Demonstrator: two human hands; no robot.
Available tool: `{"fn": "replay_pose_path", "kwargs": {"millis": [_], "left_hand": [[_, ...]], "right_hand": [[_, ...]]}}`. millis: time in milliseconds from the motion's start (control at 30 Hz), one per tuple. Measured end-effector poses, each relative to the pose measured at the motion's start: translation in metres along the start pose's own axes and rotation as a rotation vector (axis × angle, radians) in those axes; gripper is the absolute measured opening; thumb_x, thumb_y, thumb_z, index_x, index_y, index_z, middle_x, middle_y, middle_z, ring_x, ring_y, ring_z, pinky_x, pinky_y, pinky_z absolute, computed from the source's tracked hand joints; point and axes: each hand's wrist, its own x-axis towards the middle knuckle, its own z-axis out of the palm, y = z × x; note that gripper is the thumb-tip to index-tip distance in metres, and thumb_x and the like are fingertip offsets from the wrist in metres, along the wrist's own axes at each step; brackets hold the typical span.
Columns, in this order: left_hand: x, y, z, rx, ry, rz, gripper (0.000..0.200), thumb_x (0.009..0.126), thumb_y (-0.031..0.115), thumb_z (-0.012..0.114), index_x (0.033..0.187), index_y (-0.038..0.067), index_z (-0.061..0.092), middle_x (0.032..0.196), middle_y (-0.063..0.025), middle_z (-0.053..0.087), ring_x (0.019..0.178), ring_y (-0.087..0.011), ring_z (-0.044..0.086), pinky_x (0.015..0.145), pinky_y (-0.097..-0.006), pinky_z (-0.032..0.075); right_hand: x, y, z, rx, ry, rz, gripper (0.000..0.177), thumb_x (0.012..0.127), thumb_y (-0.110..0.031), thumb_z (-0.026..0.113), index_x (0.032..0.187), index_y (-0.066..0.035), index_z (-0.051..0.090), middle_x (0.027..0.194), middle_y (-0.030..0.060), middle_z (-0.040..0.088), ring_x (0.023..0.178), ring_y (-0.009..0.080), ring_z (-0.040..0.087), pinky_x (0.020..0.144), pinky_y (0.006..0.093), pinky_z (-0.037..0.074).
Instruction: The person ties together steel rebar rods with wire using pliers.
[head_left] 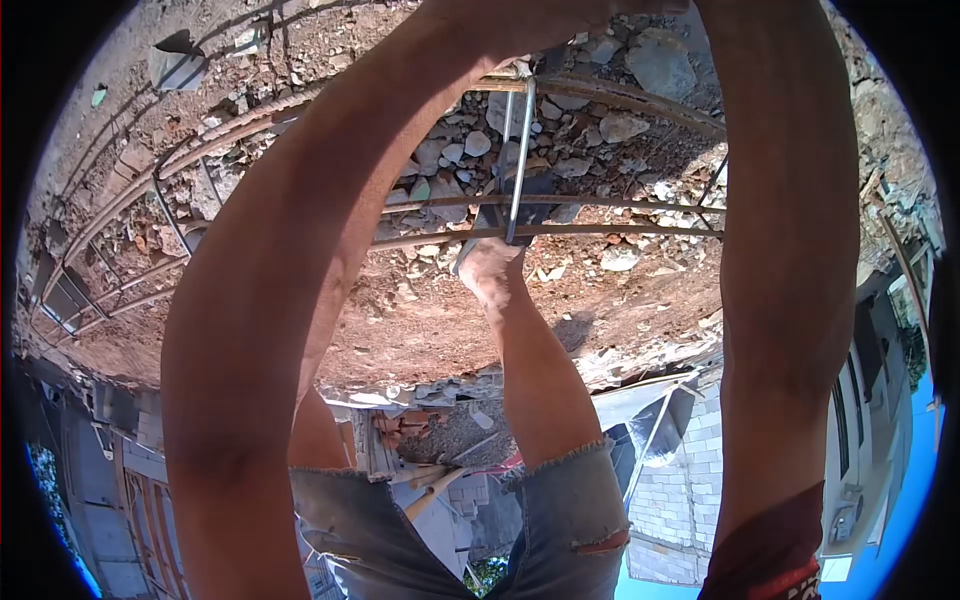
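Note:
My left forearm crosses the upper left of the head view, and my left hand [560,18] is cut off by the top edge, its fingers hidden. It is close above a rebar cage [620,232] made of long rusty bars. My right arm runs up the right side, and its hand lies beyond the top edge. A shiny bent metal stirrup [521,160] stands across the bars between my arms. Whatever either hand holds does not show.
A foot in a dark sandal [490,268] stands against the bars. Broken stones [660,62] and reddish soil [420,330] lie around the cage. A grey block piece [178,68] sits at upper left. Behind my legs, a block wall [670,500] appears upside down.

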Motion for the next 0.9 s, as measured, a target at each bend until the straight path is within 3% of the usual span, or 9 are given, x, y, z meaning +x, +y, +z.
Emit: {"fn": "replay_pose_path", "kwargs": {"millis": [33, 67, 133, 267, 467, 600, 667, 800, 900], "left_hand": [[0.011, -0.008, -0.003, 0.004, 0.006, 0.004, 0.019, 0.081, 0.014, 0.07, 0.068, 0.007, 0.058, 0.055, -0.0026, 0.054, 0.043, -0.0092, 0.047, 0.038, -0.0251, 0.037], [0.021, -0.017, -0.004, -0.282, -0.222, 0.019, 0.02, 0.081, 0.015, 0.07, 0.068, 0.007, 0.058, 0.055, -0.0026, 0.053, 0.044, -0.0092, 0.047, 0.039, -0.0252, 0.037], [0.018, 0.004, -0.007, -0.214, -0.372, -0.246, 0.018, 0.083, 0.017, 0.069, 0.071, 0.006, 0.062, 0.059, -0.0032, 0.056, 0.05, -0.0104, 0.052, 0.044, -0.027, 0.04], [0.017, 0.007, 0.008, -0.142, -0.315, -0.256, 0.013, 0.085, 0.016, 0.066, 0.078, 0.005, 0.067, 0.063, -0.0045, 0.06, 0.055, -0.0142, 0.058, 0.049, -0.0289, 0.044], [0.042, -0.003, 0.027, 1.681, -0.622, 0.672, 0.011, 0.084, 0.015, 0.064, 0.08, 0.007, 0.07, 0.065, -0.0052, 0.064, 0.057, -0.0181, 0.061, 0.048, -0.0315, 0.046], [0.047, -0.007, 0.043, 1.757, -0.755, 0.58, 0.009, 0.08, 0.013, 0.065, 0.082, 0.007, 0.072, 0.07, -0.0072, 0.067, 0.059, -0.0211, 0.064, 0.048, -0.0338, 0.048], [0.052, -0.024, 0.046, 1.562, -0.72, 0.422, 0.01, 0.078, 0.012, 0.067, 0.083, 0.005, 0.072, 0.072, -0.0109, 0.069, 0.063, -0.0245, 0.067, 0.051, -0.0367, 0.05], [0.06, -0.04, 0.048, 1.47, -0.728, 0.418, 0.012, 0.078, 0.01, 0.066, 0.084, 0.002, 0.072, 0.072, -0.0149, 0.069, 0.067, -0.0301, 0.068, 0.054, -0.0388, 0.052], [0.067, -0.054, 0.038, 1.335, -0.735, 0.453, 0.021, 0.081, 0.025, 0.068, 0.09, 0.006, 0.072, 0.083, -0.014, 0.07, 0.077, -0.0293, 0.069, 0.065, -0.038, 0.055]], "right_hand": [[0.011, 0.005, -0.008, 0.009, 0.03, 0.013, 0.026, 0.097, -0.031, 0.054, 0.095, -0.005, 0.054, 0.063, 0.001, 0.052, 0.059, 0.0128, 0.055, 0.06, 0.0324, 0.052], [0.013, 0.013, -0.013, 0.009, 0.08, 0.04, 0.024, 0.096, -0.03, 0.054, 0.093, -0.006, 0.054, 0.063, 0.0008, 0.051, 0.058, 0.0128, 0.054, 0.058, 0.0323, 0.051], [0.014, 0.029, -0.021, 0.027, 0.175, 0.081, 0.022, 0.095, -0.028, 0.054, 0.091, -0.007, 0.053, 0.062, 0.0006, 0.049, 0.056, 0.0128, 0.052, 0.056, 0.032, 0.048], [0.023, 0.06, -0.043, 0.095, 0.328, 0.143, 0.019, 0.093, -0.025, 0.054, 0.085, -0.009, 0.051, 0.059, 0.0, 0.046, 0.052, 0.0129, 0.047, 0.05, 0.0313, 0.043], [0.031, 0.085, -0.064, 0.161, 0.455, 0.213, 0.016, 0.089, -0.021, 0.054, 0.077, -0.011, 0.049, 0.056, -0.0007, 0.04, 0.046, 0.0129, 0.041, 0.043, 0.0304, 0.036], [0.03, 0.097, -0.07, 0.21, 0.524, 0.239, 0.017, 0.086, -0.018, 0.055, 0.072, -0.013, 0.047, 0.054, -0.0013, 0.037, 0.042, 0.013, 0.037, 0.037, 0.0297, 0.031], [0.039, 0.101, -0.078, 0.226, 0.552, 0.241, 0.018, 0.085, -0.016, 0.055, 0.069, -0.014, 0.046, 0.053, -0.0015, 0.035, 0.04, 0.013, 0.035, 0.035, 0.0294, 0.028], [0.039, 0.132, -0.096, 0.282, 0.572, 0.32, 0.018, 0.087, -0.02, 0.053, 0.07, -0.015, 0.047, 0.051, -0.0018, 0.034, 0.038, 0.0125, 0.033, 0.033, 0.029, 0.027], [0.039, 0.134, -0.1, 0.339, 0.559, 0.356, 0.019, 0.088, -0.021, 0.052, 0.071, -0.015, 0.048, 0.051, -0.0012, 0.035, 0.038, 0.013, 0.035, 0.034, 0.0292, 0.027]]}}
